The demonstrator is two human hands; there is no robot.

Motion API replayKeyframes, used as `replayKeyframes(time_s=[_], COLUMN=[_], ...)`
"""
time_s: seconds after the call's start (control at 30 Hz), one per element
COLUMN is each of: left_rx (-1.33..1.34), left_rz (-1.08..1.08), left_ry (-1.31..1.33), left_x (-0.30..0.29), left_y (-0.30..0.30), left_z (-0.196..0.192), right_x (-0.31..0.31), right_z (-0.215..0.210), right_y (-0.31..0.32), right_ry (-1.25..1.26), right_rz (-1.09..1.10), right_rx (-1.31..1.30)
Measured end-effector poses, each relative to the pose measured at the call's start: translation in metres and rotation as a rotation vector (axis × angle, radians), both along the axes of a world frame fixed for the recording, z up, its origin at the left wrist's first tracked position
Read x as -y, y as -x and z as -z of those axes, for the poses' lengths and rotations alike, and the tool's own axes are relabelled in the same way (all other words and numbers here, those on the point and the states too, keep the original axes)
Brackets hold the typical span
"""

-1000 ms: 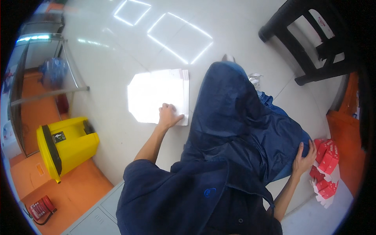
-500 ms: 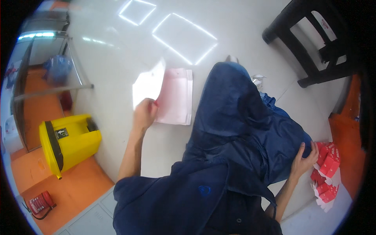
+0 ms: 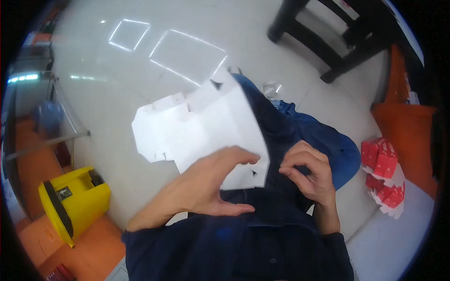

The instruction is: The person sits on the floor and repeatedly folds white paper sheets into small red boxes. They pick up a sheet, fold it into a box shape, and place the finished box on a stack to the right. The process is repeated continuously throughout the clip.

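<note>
A flat white cardboard box blank [image 3: 211,126] with cut-out flaps and small dark slots lies tilted over my lap. Its far left end reaches out above the floor. Over the near edge of the blank is my left hand [image 3: 206,180], its thumb and fingers spread wide with a gap between them. Just right of the blank, apart from it, hovers my right hand [image 3: 309,171]. The fingers there are curled in and the thumb tip comes close to them; nothing shows between them. The pink stack seen earlier is hidden.
Red folded boxes [image 3: 382,157] with white flaps sit on the right. A black stool [image 3: 309,42] lies at the upper right. A yellow bin [image 3: 77,201] is at the left, near a metal frame [image 3: 70,105]. A crumpled clear wrapper [image 3: 271,89] rests beyond my knee.
The white sheet, lifted from the pink stack by my left hand, is now over my lap. My left hand has spread its fingers; my right hand has left my knee and come inward.
</note>
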State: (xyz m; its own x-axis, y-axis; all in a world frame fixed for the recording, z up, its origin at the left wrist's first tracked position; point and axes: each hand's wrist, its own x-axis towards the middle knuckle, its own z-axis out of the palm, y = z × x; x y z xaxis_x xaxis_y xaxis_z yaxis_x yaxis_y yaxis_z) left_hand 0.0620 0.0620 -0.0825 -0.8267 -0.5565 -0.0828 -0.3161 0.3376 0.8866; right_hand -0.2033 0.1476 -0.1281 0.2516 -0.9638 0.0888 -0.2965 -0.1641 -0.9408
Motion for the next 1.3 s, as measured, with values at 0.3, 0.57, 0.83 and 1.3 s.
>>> replayKeyframes(time_s=[0.3,0.57,0.83,1.3], left_rx=[0.261,0.173,0.382,-0.033], left_rz=[-0.238,-0.09,0.016,-0.101], left_ry=[0.229,0.197,0.149,0.333], left_x=[-0.06,-0.015,-0.003,0.036], left_y=[-0.039,-0.044,-0.016,0.046], left_z=[0.124,0.083,0.019,-0.001], right_x=[0.01,0.025,-0.007,-0.023], right_z=[0.058,0.069,0.024,-0.008], right_y=[-0.038,-0.032,0.008,0.011], right_ry=[-0.088,-0.051,0.025,0.396], right_rz=[-0.065,-0.099,0.119,0.424], right_rx=[-0.215,-0.082,0.073,-0.232])
